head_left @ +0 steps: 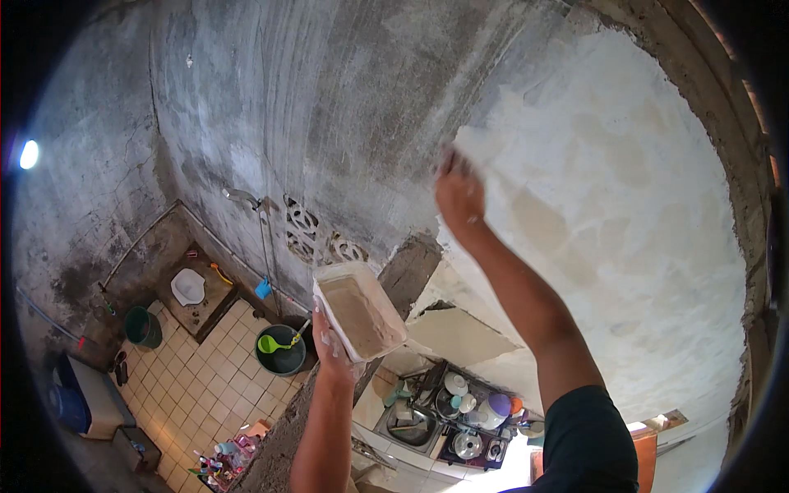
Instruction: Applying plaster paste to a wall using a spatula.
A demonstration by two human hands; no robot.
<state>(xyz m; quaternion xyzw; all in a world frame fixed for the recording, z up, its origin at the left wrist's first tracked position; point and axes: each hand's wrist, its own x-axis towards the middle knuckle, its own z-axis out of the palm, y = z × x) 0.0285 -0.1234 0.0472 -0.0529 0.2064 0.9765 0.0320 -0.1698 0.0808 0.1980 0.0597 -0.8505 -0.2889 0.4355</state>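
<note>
My left hand (333, 341) grips a pale rectangular tub (390, 337) by its left side. Greyish-beige paste (353, 312) lines the inside of the tub, and whitish smears mark my fingers. Higher up, my right hand (456, 189) is raised to the wall at the left edge of a white-coated patch (625, 164), beside bare, streaky grey plaster (362, 99). Its fingers are closed and somewhat blurred; what they hold is hidden or too small to make out.
A rough ledge (411, 271) runs below me. Down left lie a tiled floor (222, 361), squat toilet (187, 286), buckets (141, 327) and pipes (136, 251). A sink (411, 431) and dish-laden counter (485, 423) sit lower right. A rough wall edge (731, 164) curves along the right.
</note>
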